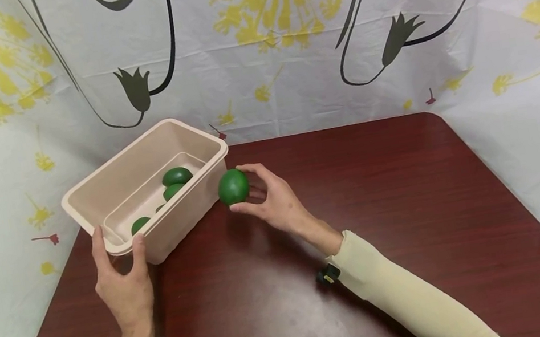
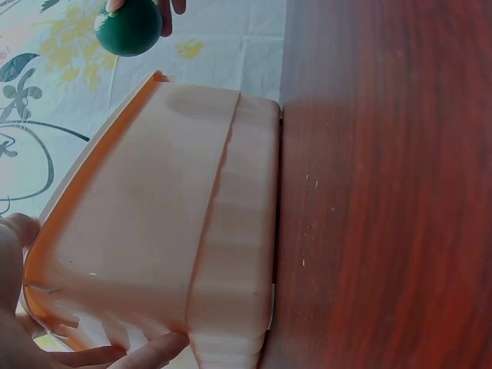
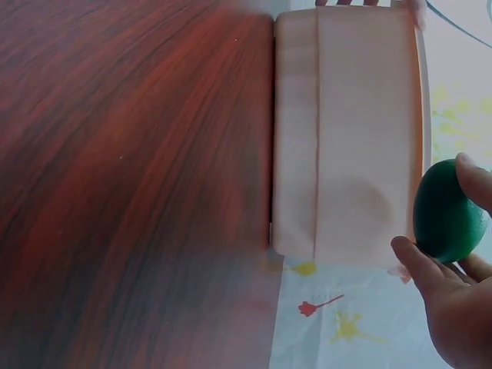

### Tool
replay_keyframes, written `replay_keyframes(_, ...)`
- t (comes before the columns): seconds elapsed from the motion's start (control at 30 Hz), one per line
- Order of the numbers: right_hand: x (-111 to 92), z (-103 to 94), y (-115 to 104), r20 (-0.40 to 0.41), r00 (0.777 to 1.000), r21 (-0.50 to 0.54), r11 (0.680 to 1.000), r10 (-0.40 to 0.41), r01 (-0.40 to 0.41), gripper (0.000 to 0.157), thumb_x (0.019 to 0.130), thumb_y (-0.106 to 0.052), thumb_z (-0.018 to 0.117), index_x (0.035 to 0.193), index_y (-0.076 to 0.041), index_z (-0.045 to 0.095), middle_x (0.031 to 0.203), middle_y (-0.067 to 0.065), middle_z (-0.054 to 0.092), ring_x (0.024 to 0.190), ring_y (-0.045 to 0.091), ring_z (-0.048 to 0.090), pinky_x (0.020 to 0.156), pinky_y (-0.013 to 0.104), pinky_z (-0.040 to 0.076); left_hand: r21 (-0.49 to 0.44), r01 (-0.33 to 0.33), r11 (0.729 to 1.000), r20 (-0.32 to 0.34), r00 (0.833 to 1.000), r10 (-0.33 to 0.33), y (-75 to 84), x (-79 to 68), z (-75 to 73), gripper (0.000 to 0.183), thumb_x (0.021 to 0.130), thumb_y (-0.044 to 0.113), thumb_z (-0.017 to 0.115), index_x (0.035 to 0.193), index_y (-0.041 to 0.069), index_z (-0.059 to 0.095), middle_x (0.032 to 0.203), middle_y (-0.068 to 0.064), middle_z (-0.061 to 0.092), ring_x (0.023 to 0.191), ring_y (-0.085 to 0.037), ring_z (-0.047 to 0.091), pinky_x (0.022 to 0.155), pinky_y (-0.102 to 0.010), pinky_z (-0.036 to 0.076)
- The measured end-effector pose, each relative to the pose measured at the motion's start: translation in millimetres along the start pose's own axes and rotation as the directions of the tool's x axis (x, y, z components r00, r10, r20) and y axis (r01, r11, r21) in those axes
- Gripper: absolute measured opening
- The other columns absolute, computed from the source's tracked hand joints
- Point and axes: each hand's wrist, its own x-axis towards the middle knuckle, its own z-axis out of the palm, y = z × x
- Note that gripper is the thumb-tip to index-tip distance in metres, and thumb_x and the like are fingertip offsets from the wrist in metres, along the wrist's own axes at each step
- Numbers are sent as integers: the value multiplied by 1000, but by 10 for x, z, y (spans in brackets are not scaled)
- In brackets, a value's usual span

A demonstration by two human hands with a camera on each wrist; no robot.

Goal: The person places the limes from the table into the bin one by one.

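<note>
My right hand [image 1: 276, 199] holds a smooth dark green, lime-like fruit [image 1: 233, 186] between thumb and fingers, above the table by the right end of a beige plastic bin [image 1: 188, 211]. In the right wrist view the fruit [image 3: 447, 211] looks oval and overlaps the bin's rim. At the bin's near left corner, my left hand [image 1: 127, 295] grips the rim, its thumb and fingers spread around the corner. Inside the bin lie several similar green fruits [image 1: 177, 176], partly hidden by the near wall.
The bin stands at the back left of a dark red-brown wooden table [image 1: 384, 204]. Behind and beside the table hangs a white cloth [image 1: 270, 93] with yellow and grey flower prints. A small black device [image 1: 327, 274] is strapped at the right wrist.
</note>
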Motion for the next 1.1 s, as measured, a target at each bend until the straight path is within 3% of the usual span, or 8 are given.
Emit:
replay_keyframes(0.33, 7, 105, -31, -13, 998, -5, 998, -63, 63, 72, 80, -11, 90, 143, -16, 55, 137, 4, 64, 117, 23, 72, 98, 25, 56, -9, 5, 1000, 17, 1000, -4, -9, -10, -12, 69, 93, 44, 76, 153, 53, 43, 152, -6, 60, 125, -23, 59, 111, -47, 41)
replay_keyframes(0.43, 15, 123, -50, -14, 998, -1, 998, -66, 66, 73, 81, -11, 90, 144, -16, 54, 139, 4, 63, 118, 22, 72, 98, 23, 56, -7, 4, 1000, 11, 1000, -4, -13, -10, -13, 69, 93, 43, 77, 152, 55, 42, 151, -6, 61, 125, -18, 59, 111, -46, 41)
replay_keyframes(0.6, 38, 145, -84, -21, 997, -14, 997, -71, 70, 73, 82, -12, 89, 145, -13, 53, 140, 4, 60, 120, 23, 71, 98, 24, 56, -3, 3, 1000, 2, 1000, -3, -7, -1, -13, 69, 93, 44, 77, 153, 52, 44, 149, -6, 63, 122, -13, 59, 109, -39, 42)
replay_keyframes(0.83, 67, 186, -115, -26, 996, -7, 996, -83, 83, 70, 83, -13, 89, 143, -15, 54, 139, 4, 59, 123, 24, 70, 98, 23, 55, 8, 0, 1000, -3, 1000, 0, -4, -1, -1, 69, 93, 44, 76, 154, 50, 45, 148, -7, 64, 121, -23, 62, 102, -21, 41)
replay_keyframes(0.97, 97, 219, -129, -21, 994, -7, 994, -105, 105, 69, 83, -14, 88, 144, -16, 54, 139, 3, 60, 123, 21, 69, 99, 24, 55, 4, -6, 1000, -3, 1000, 6, -8, -3, -2, 69, 93, 44, 76, 154, 48, 45, 148, -8, 64, 122, -24, 62, 106, -33, 43)
replay_keyframes(1.1, 126, 247, -118, -20, 992, -4, 992, -123, 123, 70, 83, -14, 88, 144, -16, 53, 136, 5, 63, 120, 21, 69, 101, 35, 57, -2, -8, 1000, 4, 1000, 8, -1, -6, -3, 69, 93, 44, 76, 154, 50, 44, 149, -8, 63, 123, -24, 62, 108, -42, 43)
